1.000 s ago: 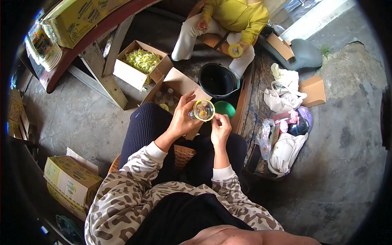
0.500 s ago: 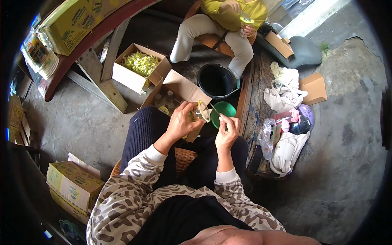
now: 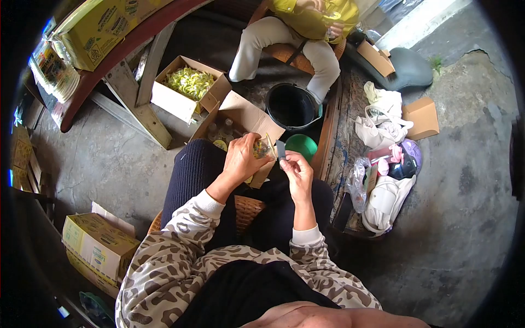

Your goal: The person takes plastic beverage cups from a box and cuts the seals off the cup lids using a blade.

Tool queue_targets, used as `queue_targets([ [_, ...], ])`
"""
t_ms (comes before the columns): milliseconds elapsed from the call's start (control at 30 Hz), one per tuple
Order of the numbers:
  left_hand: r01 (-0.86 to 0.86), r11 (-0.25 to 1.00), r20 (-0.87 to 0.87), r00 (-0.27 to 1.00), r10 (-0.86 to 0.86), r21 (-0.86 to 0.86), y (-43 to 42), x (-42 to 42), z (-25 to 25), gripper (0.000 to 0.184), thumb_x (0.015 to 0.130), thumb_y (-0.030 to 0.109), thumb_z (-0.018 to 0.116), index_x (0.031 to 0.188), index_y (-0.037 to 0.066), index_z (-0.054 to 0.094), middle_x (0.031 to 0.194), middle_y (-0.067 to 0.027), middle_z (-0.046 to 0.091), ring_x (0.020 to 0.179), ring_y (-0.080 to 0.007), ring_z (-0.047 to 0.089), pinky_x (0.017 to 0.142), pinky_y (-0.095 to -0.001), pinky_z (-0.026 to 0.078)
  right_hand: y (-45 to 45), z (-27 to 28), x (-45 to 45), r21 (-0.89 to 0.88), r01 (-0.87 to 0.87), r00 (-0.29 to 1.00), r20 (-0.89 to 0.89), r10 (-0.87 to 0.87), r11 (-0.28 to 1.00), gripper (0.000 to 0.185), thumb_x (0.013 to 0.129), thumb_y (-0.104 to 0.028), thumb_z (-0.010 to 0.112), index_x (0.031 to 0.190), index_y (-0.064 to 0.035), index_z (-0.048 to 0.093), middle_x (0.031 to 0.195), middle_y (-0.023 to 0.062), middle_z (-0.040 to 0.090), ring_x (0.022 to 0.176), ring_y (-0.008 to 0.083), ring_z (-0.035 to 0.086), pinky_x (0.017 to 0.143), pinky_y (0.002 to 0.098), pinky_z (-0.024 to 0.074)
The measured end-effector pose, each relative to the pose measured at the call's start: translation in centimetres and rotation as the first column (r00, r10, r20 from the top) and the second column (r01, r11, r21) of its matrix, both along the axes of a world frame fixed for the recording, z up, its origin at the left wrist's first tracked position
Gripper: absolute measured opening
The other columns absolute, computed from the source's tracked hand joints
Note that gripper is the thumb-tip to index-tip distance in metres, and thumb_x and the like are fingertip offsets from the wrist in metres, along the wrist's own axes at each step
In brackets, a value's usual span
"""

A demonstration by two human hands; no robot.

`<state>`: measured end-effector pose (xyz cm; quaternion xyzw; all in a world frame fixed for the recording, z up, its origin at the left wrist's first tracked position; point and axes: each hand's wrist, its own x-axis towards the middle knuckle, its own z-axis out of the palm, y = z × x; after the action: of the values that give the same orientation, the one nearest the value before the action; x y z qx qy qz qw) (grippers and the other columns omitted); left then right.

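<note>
My left hand (image 3: 241, 158) is wrapped round a clear plastic cup (image 3: 266, 147) with yellow print, tipped so its rim faces right. Close to that rim, my right hand (image 3: 297, 170) pinches a small flat dark blade (image 3: 281, 149); whether it touches the rim I cannot tell. Just beyond my hands is an open cardboard box (image 3: 244, 111) with clear cups or bottles in it. Behind my right hand lies a green bowl (image 3: 304, 145), partly hidden.
A black bucket (image 3: 272, 112) stands ahead, before a seated person in a yellow top (image 3: 284, 6) holding a cup. Left of it, a box (image 3: 174, 104) holds yellow-green strips. Yellow cartons (image 3: 101, 246) sit at lower left. Bags and a purple helmet (image 3: 413, 153) lie at right.
My right hand has shifted slightly left and turned, so the blade now shows its flat face. The cup has turned a little in my left hand. The other person's cup has risen slightly.
</note>
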<state>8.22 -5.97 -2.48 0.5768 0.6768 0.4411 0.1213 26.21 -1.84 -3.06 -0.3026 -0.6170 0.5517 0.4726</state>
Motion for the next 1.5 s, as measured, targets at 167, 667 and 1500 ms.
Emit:
queue_targets([
  [167, 0.091, 0.994, -0.103, 0.990, -0.096, -0.057, 0.1, 0.2, -0.1, 0.054, 0.067, 0.031, 0.083, 0.109, 0.005, 0.062, 0.108, -0.0125, 0.066, 0.105, -0.0327, 0.062, 0.106, -0.0510, 0.035, -0.1, -0.6, -0.4, -0.071, -0.025, 0.996, 0.080, 0.031, 0.997, 0.007, 0.091, 0.000, 0.066, 0.097, 0.0003, 0.063, 0.104, 0.0049, 0.066, 0.078, 0.0049, 0.052, 0.073, 0.0210, 0.0454],
  [667, 0.220, 0.963, 0.589, 0.761, -0.271, 0.159, 0.3, 0.3, -1.1, 0.121, 0.061, 0.026, 0.094, 0.152, 0.004, 0.018, 0.142, -0.0263, 0.042, 0.131, -0.0344, 0.045, 0.105, -0.0466, 0.043, 2.2, -1.1, 1.7, -0.230, 0.284, 0.952, -0.050, -0.303, 0.931, 0.011, 0.091, -0.003, 0.068, 0.101, -0.0023, 0.064, 0.092, -0.0009, 0.062, 0.084, 0.0064, 0.057, 0.077, 0.0218, 0.0474],
  [1500, -0.048, 0.966, 0.916, 0.334, -0.223, 0.253, 1.0, 1.3, -0.3, 0.029, 0.087, 0.011, 0.075, 0.111, 0.001, 0.061, 0.100, -0.0045, 0.067, 0.091, -0.0102, 0.062, 0.078, -0.0245, 0.051, 0.9, 0.6, 0.0, 0.387, 0.427, 0.823, 0.208, -0.529, 0.817, 0.016, 0.086, 0.002, 0.068, 0.101, -0.0026, 0.066, 0.091, 0.0063, 0.065, 0.081, 0.0149, 0.062, 0.073, 0.0281, 0.0509],
])
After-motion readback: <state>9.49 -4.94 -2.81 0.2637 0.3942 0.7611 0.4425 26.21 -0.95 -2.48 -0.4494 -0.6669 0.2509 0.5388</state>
